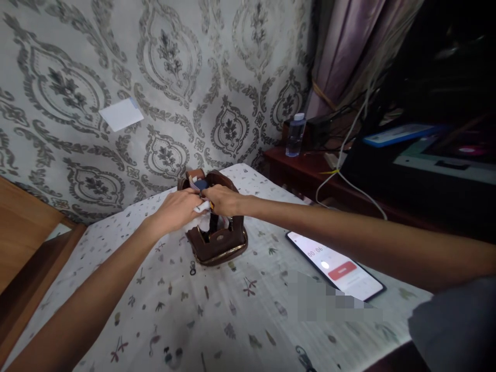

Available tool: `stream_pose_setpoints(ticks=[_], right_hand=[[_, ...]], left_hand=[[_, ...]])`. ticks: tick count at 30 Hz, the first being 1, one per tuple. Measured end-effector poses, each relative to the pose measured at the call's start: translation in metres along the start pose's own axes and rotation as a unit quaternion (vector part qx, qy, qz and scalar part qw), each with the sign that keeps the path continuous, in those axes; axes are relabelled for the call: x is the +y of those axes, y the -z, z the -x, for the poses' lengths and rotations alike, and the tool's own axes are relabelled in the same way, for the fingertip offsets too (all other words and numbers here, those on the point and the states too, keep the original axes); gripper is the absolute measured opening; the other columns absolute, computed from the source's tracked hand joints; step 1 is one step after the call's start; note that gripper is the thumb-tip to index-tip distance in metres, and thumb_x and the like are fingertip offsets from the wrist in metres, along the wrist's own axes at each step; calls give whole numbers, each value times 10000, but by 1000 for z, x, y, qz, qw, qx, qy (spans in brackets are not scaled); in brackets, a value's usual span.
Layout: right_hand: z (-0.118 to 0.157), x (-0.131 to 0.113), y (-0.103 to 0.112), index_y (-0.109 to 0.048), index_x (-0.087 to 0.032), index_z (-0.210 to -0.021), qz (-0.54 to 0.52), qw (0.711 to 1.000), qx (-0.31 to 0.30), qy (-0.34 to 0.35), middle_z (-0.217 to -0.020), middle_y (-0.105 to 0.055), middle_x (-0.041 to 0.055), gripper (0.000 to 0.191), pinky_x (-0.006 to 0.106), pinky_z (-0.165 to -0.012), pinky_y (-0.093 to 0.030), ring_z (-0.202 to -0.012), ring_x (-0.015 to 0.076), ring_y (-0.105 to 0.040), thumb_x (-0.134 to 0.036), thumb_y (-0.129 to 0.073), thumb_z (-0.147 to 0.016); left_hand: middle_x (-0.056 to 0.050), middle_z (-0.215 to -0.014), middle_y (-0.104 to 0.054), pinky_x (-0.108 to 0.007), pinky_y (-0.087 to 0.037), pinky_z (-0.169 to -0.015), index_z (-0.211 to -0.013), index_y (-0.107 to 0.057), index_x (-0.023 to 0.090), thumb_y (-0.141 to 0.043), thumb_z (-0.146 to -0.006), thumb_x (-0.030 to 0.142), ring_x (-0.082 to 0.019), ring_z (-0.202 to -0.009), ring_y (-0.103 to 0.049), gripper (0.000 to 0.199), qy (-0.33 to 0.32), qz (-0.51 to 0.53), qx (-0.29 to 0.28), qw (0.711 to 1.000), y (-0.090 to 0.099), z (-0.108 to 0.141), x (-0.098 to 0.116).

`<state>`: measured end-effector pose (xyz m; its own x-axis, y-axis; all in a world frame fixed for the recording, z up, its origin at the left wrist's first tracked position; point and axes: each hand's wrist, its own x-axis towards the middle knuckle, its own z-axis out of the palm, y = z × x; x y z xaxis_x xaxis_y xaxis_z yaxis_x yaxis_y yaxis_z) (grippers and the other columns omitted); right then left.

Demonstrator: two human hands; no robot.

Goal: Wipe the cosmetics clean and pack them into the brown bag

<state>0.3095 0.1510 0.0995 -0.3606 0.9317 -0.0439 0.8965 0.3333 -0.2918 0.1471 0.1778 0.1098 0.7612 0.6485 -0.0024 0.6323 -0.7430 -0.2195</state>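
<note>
A brown leather bag (222,247) with a gold zipper lies unzipped on the patterned white sheet (186,315). My left hand (180,206) is closed at the bag's opening, its fingers on a small white item (202,207). Beside it, my right hand (223,200) reaches over the bag's right side with its fingers closed; what they pinch is too small to make out. A dark blue round item (200,184) shows near the fingertips, at the back of the opening. White and dark contents partly show inside the bag.
A phone (341,268) with a lit timer screen lies right of the bag, below my right forearm. Behind, a water bottle (295,135) stands on a dark red table (277,155) with white cables. A patterned wall rises behind the sheet.
</note>
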Motion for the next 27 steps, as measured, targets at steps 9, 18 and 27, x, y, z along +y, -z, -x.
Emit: stream_pose_setpoints(ticks=[9,18,27], right_hand=[[14,5,16,-711,-82,-1069,63,994,82,39,-1126,-720,197,223,295,-798,-461,-1095,295,-657,-111,-564,-904],[11,25,8,-745,-160,-942,154,981,40,116,-939,-751,124,271,384,-910,-330,-983,262,-654,-121,-477,-929],[7,19,0,-758,-175,-907,152,980,3,132,-1001,-736,103,242,451,-985,-251,-1047,292,-588,-65,-564,-816]], left_hand=[[-5,-615,-563,-245,-411,-570,-665,-531,193,-450,-936,520,-165,-607,-555,433,41,182,86,979,5,8,-18],[-24,-689,-628,-253,-467,-622,-713,-591,176,-460,-924,560,-181,-687,-593,457,80,256,131,955,9,23,-34],[-112,-1363,-653,-399,-425,-1114,-1226,-676,181,-334,-1008,540,-269,-1310,-559,542,-19,132,61,989,0,17,-33]])
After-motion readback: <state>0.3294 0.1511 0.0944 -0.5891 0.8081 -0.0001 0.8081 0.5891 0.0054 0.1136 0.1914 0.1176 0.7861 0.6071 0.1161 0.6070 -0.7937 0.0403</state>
